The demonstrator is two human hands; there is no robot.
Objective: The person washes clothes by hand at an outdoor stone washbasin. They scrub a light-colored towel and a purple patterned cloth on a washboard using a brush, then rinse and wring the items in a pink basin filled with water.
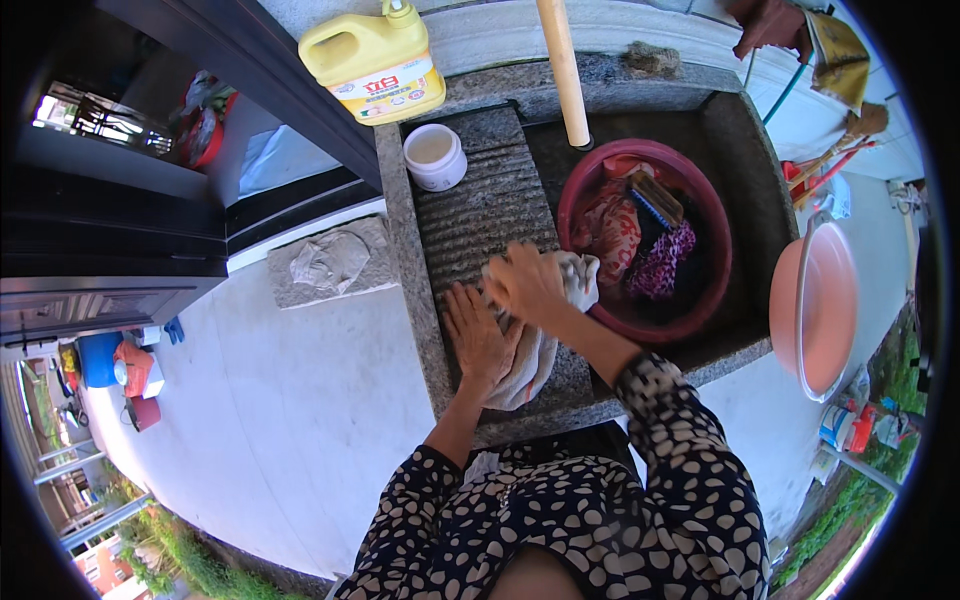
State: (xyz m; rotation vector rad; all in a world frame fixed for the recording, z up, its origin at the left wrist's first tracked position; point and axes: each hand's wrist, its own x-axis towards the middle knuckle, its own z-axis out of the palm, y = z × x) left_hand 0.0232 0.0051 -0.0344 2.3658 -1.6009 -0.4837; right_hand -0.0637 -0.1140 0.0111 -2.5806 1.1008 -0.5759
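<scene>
A pale wet cloth (527, 372) lies bunched on the ribbed stone washboard (470, 215) of the sink. My right hand (527, 285) is closed on its upper part, knuckles up. My left hand (482, 338) presses flat at the cloth's left side, fingers stretched over the ridges and thumb toward the right hand. Some of the cloth is hidden beneath both hands. In the basin to the right, a dark red tub (725, 255) contains a red-and-white patterned cloth (612, 228), a purple spotted cloth (663, 262) and a scrubbing brush (655, 200).
A white jar (435, 158) stands at the washboard's far left corner. Beyond it are a yellow detergent jug (372, 65) and an upright wooden pole (565, 75). A pink basin (815, 305) is right of the sink. Another cloth (330, 262) lies on a stone slab to the left.
</scene>
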